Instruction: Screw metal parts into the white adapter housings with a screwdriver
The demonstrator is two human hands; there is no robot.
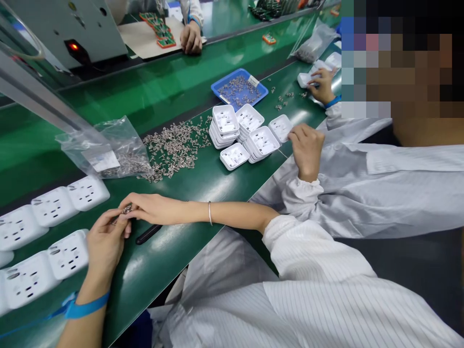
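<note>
Around our joined hands, we have 2 rows of sockets at 8 to 9 o'clock and a bag at 11. Our left hand and right hand pinch a metal clip between their fingertips, over the bench. A black tool lies at 4 o'clock, loose clips at 1, white casings at 2.

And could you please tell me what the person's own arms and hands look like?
Both hands are ungloved. Above the left hand sits a bright blue wrist strap with a thin blue cord; no sleeve shows on that arm. The right hand's forearm wears a slim silver-coloured bracelet, and its loose white sleeve, finely striped, ends near the elbow.
</note>
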